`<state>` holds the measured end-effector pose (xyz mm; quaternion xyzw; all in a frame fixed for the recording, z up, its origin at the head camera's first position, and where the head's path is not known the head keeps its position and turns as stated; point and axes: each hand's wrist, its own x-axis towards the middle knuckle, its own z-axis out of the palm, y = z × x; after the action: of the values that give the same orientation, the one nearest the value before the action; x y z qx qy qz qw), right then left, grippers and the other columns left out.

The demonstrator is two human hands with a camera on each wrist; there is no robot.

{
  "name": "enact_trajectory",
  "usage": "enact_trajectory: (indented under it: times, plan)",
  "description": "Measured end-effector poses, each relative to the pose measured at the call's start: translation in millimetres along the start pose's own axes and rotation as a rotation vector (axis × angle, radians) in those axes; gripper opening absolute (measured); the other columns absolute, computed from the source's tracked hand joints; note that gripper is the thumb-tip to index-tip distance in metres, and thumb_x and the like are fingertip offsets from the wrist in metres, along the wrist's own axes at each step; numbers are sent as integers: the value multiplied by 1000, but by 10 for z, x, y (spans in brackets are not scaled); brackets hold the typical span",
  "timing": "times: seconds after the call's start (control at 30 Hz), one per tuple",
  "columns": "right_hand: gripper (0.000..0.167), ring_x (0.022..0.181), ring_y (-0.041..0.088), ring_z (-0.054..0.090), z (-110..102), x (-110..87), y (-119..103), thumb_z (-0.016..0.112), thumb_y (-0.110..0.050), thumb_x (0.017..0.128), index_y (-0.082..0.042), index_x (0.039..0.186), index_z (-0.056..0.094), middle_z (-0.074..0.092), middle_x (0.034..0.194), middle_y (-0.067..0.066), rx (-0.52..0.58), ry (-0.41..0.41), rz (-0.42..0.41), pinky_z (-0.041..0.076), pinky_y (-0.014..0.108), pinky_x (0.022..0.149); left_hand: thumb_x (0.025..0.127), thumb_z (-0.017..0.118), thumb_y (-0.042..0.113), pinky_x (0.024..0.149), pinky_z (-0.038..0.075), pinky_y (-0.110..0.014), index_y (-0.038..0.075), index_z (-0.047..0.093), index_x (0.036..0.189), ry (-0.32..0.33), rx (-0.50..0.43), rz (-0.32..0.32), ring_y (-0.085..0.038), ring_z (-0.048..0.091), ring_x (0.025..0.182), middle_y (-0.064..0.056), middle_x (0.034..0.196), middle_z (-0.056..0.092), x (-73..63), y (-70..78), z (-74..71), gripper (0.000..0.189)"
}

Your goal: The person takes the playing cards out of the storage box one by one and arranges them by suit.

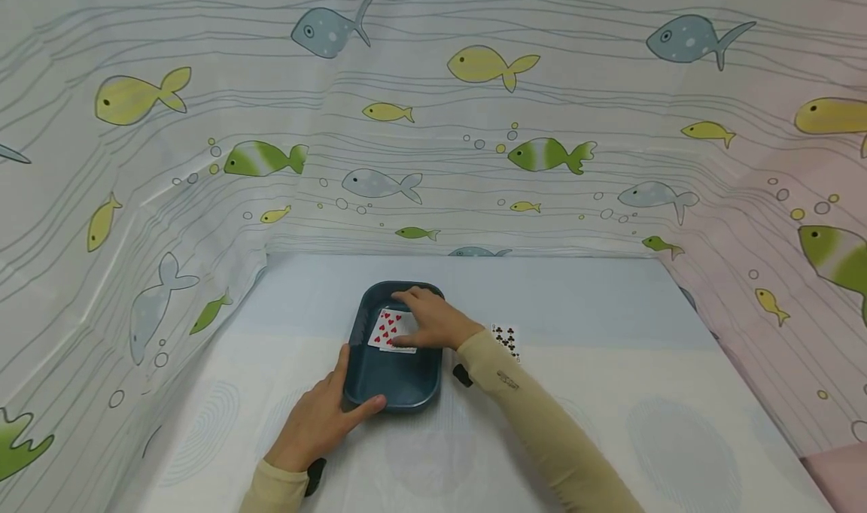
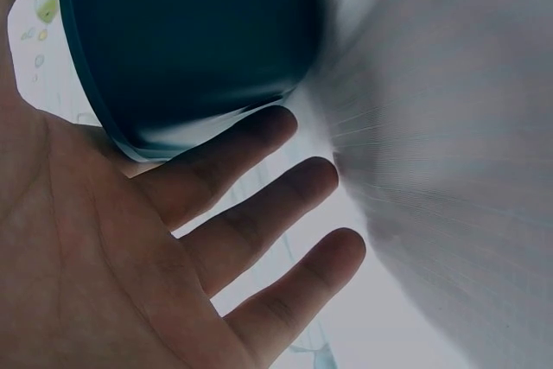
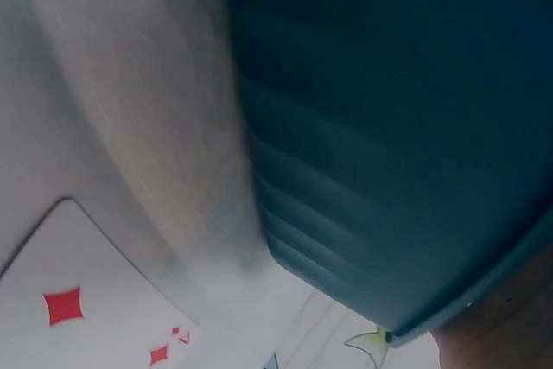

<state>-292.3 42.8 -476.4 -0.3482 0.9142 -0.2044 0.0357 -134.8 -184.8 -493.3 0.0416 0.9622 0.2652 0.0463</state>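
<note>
A dark blue oblong tray (image 1: 393,387) stands on the table. Inside it, toward the far end, lies a hearts playing card (image 1: 387,327) overlapping another card at its lower edge. My right hand (image 1: 431,319) reaches over the tray's right side, thumb and fingers spread apart above these cards, with the thumb overlapping the hearts card. My left hand (image 1: 327,410) rests against the near left corner of the tray, thumb at the near rim and index finger along the left side. In the left wrist view, three straight fingers (image 2: 281,231) extend beneath the tray's corner.
Right of the tray, a clubs card (image 1: 505,340) lies face up, partly behind the right sleeve. A diamonds card (image 3: 65,278) shows beside the tray in the right wrist view. Fish-patterned sheets (image 1: 433,122) rise along the table's back and sides.
</note>
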Motion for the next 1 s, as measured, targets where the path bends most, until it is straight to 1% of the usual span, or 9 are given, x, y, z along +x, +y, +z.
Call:
enact_trajectory:
  times: [0.2,0.4,0.57,0.73,1.0]
  plan:
    - [90,135,25,49,81,97,15,79,-57,82,-17,154,43,49,150,9,-56,-42,31,40,43,111,86,58,78,100,43,-63,11,7,164,-4,2,1,-46,52,130,-28,151,43,-1,-7,-2,115]
    - [90,128,23,55,159,194,30,77,-61,81,-19,154,44,52,146,7,-124,-54,14,43,42,109,86,58,77,101,43,-62,11,7,164,-3,-5,7,-45,50,132,-27,153,42,-1,-20,6,114]
    - [90,126,20,55,211,246,-8,75,-64,82,-18,153,45,54,143,5,-203,-85,1,42,39,109,85,56,80,101,43,-63,11,7,164,-4,-10,9,-46,50,132,-27,153,42,3,-28,6,116]
    - [90,124,20,55,222,288,-58,75,-63,82,-18,153,44,55,141,4,-234,-97,13,43,37,107,85,56,80,101,43,-62,12,6,164,-1,-10,9,-45,50,132,-28,153,42,2,-28,1,116]
    - [87,121,18,55,282,329,-56,76,-60,83,-20,153,44,54,141,2,-261,-111,32,45,35,106,86,57,79,102,42,-62,11,7,164,-3,-13,7,-46,49,133,-28,154,40,-5,-18,-3,115]
